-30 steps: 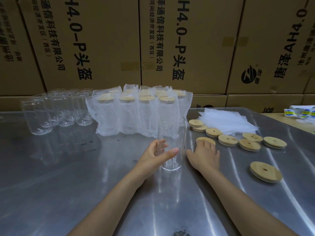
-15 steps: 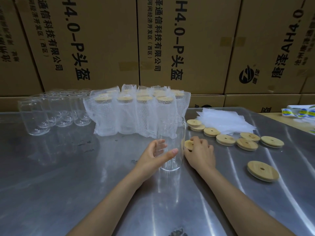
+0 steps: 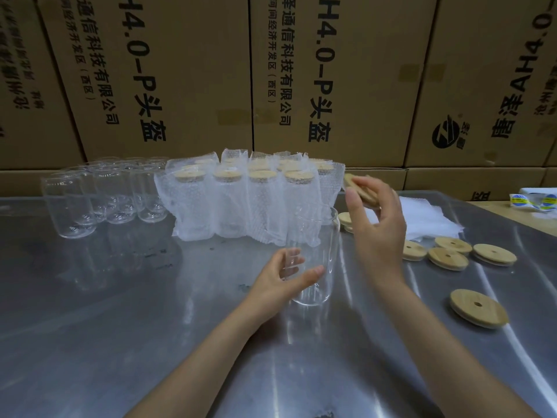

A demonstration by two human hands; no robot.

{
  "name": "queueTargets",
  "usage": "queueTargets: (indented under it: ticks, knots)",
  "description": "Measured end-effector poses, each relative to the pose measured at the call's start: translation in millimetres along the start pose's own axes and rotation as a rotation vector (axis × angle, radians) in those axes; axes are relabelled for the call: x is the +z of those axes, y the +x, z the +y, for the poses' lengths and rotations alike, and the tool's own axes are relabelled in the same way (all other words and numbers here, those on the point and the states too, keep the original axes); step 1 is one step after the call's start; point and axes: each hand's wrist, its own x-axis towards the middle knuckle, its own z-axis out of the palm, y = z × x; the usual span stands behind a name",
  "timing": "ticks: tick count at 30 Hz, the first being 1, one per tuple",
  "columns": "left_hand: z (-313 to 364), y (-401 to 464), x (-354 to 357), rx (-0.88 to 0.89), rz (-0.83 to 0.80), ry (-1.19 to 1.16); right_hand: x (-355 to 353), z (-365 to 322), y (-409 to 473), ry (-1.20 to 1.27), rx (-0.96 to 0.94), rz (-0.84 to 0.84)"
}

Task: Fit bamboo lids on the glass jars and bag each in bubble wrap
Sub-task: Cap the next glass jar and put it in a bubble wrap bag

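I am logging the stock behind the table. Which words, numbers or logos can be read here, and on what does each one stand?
"4.0-P头盔", rotated: left cardboard box.
"AH4.0-P头盔", rotated, with "科技有限公司" and "(西区)" in the column beside it: middle cardboard box.
"AH", rotated, above a round black logo: right cardboard box.
Smaller characters on the boxes: too blurred to read.
Blue round stickers at the far right: too small to read.

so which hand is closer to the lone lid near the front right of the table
Right. The right hand, holding a lid, is raised behind and left of the lone lid; the left hand is farther left, around the jar.
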Motion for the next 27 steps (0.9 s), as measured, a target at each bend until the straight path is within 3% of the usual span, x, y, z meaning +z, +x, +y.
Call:
queueTargets:
  ticks: [4, 7, 11, 16, 27]
  knots:
    - [2.2, -0.6, 2.0, 0.001, 0.006, 0.007, 7.9, -20.8, -11.3, -0.052, -0.212, -0.224]
    - [5.4, -2.4, 3.2, 0.019, -0.002, -0.004, 14.3, -18.3, -16.7, -0.161, -0.219, -0.359]
    - [7.8, -5.0, 3.8, 0.014, 0.005, -0.001, 12.6, -13.8, -15.7, -0.212, -0.163, -0.391]
    - [10.8, -6.2, 4.9, 0.014, 0.016, 0.003, 11.0, -12.3, -14.1, -0.306, -0.229, -0.404]
    - [12.2, -8.0, 6.9, -0.001, 0.031, 0.009, 9.7, 10.2, -24.6, -0.181, -0.247, -0.385]
